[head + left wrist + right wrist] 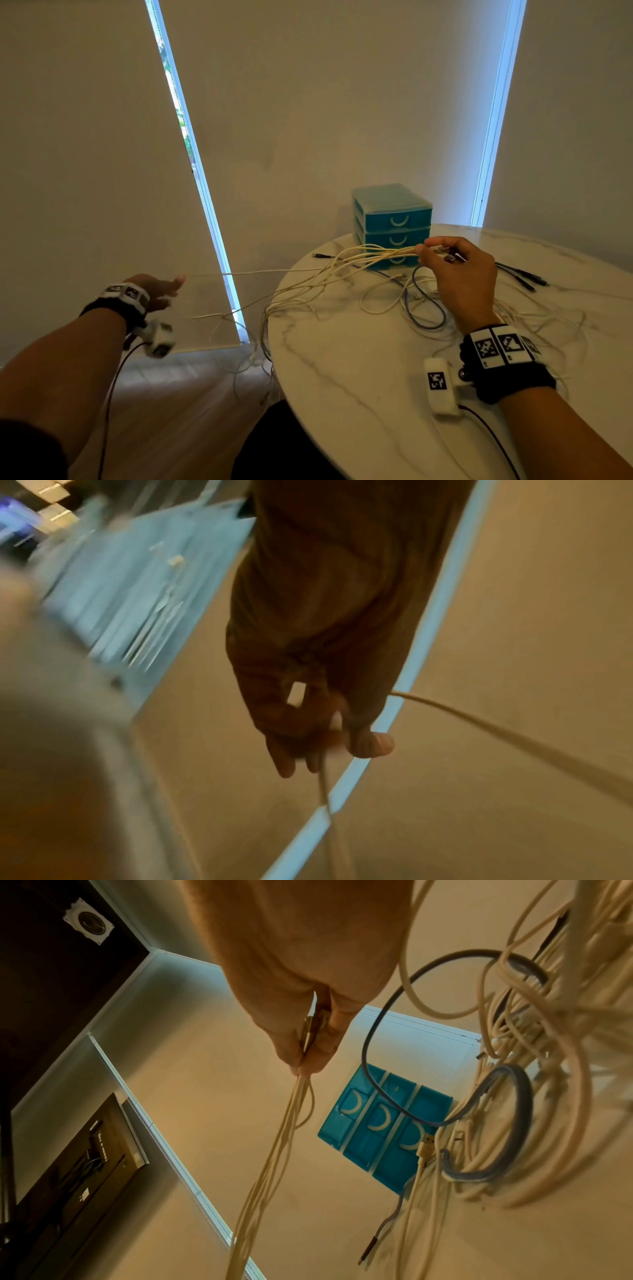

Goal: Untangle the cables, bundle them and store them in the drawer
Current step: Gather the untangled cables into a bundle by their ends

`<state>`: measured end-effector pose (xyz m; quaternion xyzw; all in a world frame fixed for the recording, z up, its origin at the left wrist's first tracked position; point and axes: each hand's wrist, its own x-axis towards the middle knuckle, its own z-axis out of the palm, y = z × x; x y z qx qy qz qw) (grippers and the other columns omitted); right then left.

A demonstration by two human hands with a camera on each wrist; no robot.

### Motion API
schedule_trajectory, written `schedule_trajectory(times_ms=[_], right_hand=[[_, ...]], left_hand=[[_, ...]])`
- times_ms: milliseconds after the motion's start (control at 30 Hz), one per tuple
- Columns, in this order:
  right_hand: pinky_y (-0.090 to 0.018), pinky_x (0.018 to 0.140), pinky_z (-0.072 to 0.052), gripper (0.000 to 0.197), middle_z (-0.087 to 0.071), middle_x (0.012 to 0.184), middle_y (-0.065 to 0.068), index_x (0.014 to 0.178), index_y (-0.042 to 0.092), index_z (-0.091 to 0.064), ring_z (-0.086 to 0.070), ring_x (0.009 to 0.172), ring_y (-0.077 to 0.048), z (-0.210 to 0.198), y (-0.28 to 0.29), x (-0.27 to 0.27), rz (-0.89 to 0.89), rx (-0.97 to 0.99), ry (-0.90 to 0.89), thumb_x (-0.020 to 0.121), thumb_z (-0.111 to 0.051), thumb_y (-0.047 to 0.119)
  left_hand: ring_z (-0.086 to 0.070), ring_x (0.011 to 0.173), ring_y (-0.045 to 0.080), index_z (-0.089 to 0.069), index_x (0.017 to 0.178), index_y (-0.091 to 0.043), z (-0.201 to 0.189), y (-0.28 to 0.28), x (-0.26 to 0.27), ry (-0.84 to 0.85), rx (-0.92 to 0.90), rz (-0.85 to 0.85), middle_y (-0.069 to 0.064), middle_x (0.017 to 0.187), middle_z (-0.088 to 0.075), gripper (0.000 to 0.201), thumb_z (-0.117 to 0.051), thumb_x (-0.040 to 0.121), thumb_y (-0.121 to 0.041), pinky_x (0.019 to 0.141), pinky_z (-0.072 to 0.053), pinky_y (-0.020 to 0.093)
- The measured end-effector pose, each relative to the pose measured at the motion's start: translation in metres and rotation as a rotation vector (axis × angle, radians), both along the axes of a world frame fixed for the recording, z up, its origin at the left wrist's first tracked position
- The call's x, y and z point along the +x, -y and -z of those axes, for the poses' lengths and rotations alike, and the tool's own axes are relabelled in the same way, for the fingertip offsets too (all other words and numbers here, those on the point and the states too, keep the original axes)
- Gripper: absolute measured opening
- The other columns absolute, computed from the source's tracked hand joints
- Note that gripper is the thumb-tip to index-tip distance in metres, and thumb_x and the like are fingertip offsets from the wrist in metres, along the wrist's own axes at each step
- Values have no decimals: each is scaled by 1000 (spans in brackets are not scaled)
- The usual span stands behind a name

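My right hand (445, 255) is raised over the marble table (342, 370) and pinches several white cables (376, 255) by their plug ends; the same grip shows in the right wrist view (308, 1042). The white cables (274, 1150) stretch left off the table edge. My left hand (161, 289) is held out far to the left, off the table, and pinches one white cable (246, 273) pulled taut; in the left wrist view that cable (479, 723) runs through the fingers (369, 744). A tangle of white and grey cables (411, 301) lies on the table. The blue drawer unit (394, 226) stands behind, all drawers closed.
Black cables (520, 274) lie on the table right of the drawer unit, and a black plug (322, 256) lies left of it. Loose cable loops (263, 342) hang over the table's left edge toward the floor. Window blinds stand behind.
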<state>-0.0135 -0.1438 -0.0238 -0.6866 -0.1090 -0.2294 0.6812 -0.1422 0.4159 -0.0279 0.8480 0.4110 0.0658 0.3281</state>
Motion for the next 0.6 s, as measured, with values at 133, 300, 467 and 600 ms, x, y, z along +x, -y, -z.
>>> schedule_trajectory(times_ms=[133, 300, 467, 600], right_hand=[[-48, 92, -65, 16, -80, 94, 6, 101, 27, -82, -77, 93, -18, 6, 1, 3, 12, -35, 1, 87, -89, 30], [-51, 92, -64, 18, -81, 93, 3, 101, 26, -82, -79, 90, -18, 9, 4, 5, 33, -27, 26, 85, -91, 28], [-48, 92, -65, 19, -80, 95, -3, 105, 19, -82, -79, 88, -18, 7, 8, 6, 28, 8, 27, 87, -89, 22], [-51, 92, -64, 18, -80, 93, 1, 102, 25, -83, -78, 88, -19, 8, 9, 10, 83, -25, 42, 86, -90, 28]], left_hand=[[-66, 122, 30, -72, 130, -6, -30, 20, 22, 650, -436, -42, 13, 129, -68, 58, -85, 88, -44, 114, -51, 44], [-38, 153, 37, -78, 106, -23, -50, 28, 28, 494, 811, 152, 16, 166, -41, 26, -80, 93, -45, 127, -18, 55], [-24, 159, 46, -33, 162, -29, -47, -2, 7, 86, 1183, 200, 13, 178, 15, 127, -92, 58, 13, 130, -8, 59], [-68, 85, 35, -14, 169, -42, -36, -16, -11, 11, 980, 199, -4, 176, 25, 145, -79, 60, 29, 49, -53, 38]])
